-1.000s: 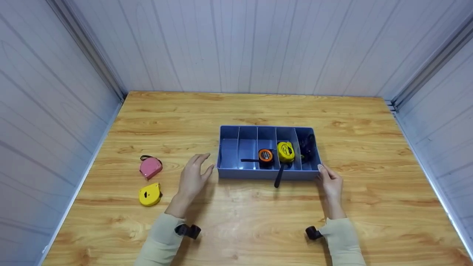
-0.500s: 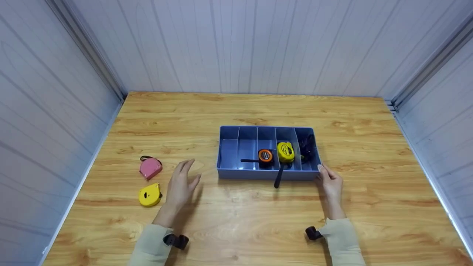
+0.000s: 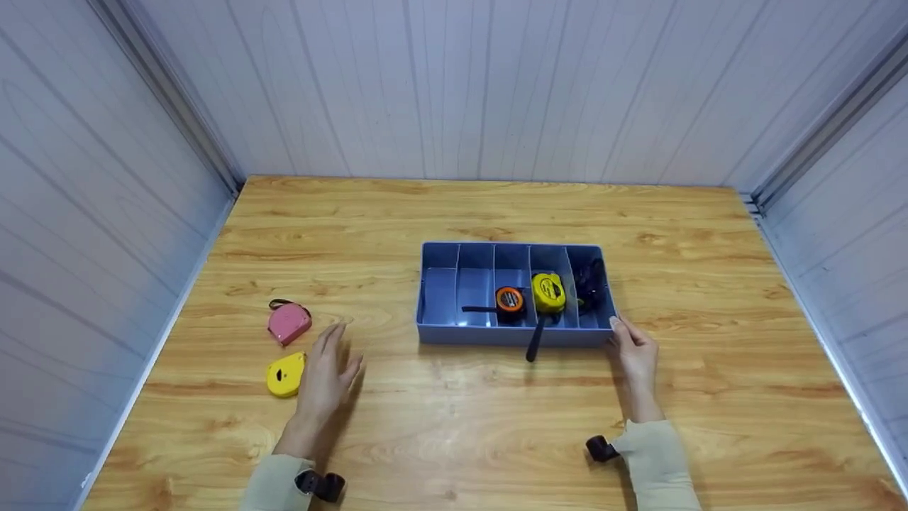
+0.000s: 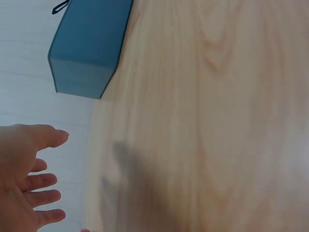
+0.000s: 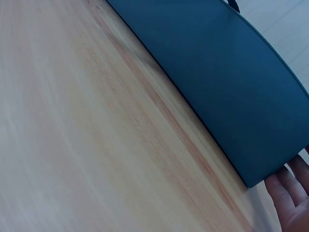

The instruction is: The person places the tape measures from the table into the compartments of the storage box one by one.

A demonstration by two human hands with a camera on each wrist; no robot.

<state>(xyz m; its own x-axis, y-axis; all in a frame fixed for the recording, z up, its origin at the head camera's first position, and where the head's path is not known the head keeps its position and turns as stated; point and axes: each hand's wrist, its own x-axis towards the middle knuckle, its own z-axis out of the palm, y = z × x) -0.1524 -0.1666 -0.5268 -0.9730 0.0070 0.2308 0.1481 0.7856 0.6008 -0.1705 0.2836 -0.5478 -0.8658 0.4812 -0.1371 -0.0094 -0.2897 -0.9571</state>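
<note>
My left hand [image 3: 323, 380] hovers over the table just right of a yellow tape measure [image 3: 285, 375], fingers spread and holding nothing; it partly covers that tape measure's right side. Behind lies a pink tape measure [image 3: 289, 323] with a dark wrist strap. With thumb on the rim, my right hand [image 3: 638, 358] grips the front right corner of a blue divided box [image 3: 454, 334]. Inside the box are an orange and black tape measure [image 3: 509, 299], a yellow tape measure [image 3: 548, 292] whose black strap hangs over the front wall, and dark items [image 3: 589, 284] in the rightmost compartment, hard to make out.
The wooden table [image 3: 496, 440] is bounded by a pale panel wall [image 3: 454, 92] at the back and panels on both sides. Small black cameras [image 3: 601, 448] are worn at both wrists.
My left hand has moved left and towards me, away from the box's left end to beside the loose yellow tape measure. The right hand and the box have stayed put.
</note>
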